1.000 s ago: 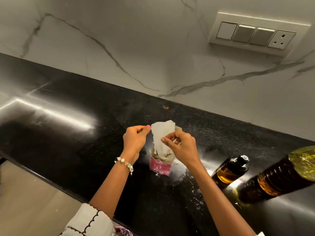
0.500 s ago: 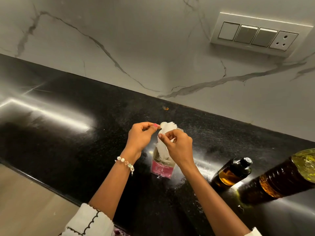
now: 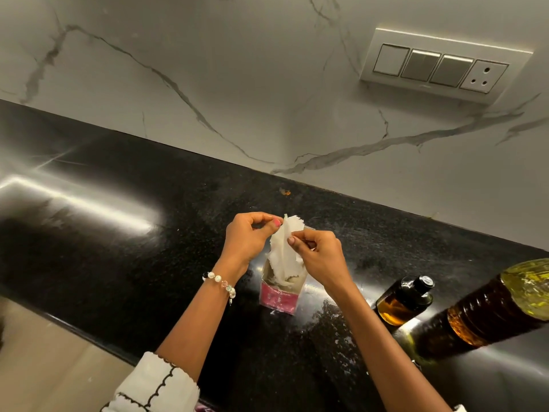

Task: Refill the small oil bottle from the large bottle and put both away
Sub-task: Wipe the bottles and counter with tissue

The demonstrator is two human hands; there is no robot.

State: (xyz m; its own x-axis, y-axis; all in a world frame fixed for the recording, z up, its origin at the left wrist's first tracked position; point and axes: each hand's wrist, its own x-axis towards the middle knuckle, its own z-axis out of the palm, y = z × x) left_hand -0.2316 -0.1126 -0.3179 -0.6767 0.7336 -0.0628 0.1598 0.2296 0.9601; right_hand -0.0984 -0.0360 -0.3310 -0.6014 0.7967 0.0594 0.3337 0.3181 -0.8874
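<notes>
white cuff with a black scalloped line sits at the bottom edge on the left forearm, which rises up and to the right over the black speckled table; a beaded bracelet rings that wrist. the right forearm comes in from the lower right and slants up to the left, so the two wrists meet above the middle of the table

the left hand is curled, thumb and forefinger closed in a tight grip on the left edge of a white tissue, a pink-painted nail showing at the pinch. the right hand is curled too, its thumb and forefinger in a grip on the tissue's right side, the other fingers folded toward the palm. the tissue hangs crumpled between them, its lower end running into the open top of a pink tissue pack that stands on the table just below the hands

to the right of the pack, apart from both hands, the small oil bottle stands with its black cap on, amber oil in its lower part. just beyond it, at the right edge, is the large bottle, dark amber with a yellow-green top, partly cut off by the frame

farther back a small orange speck lies near the marble-veined wall, which carries a switch panel with a socket at the upper right
</notes>
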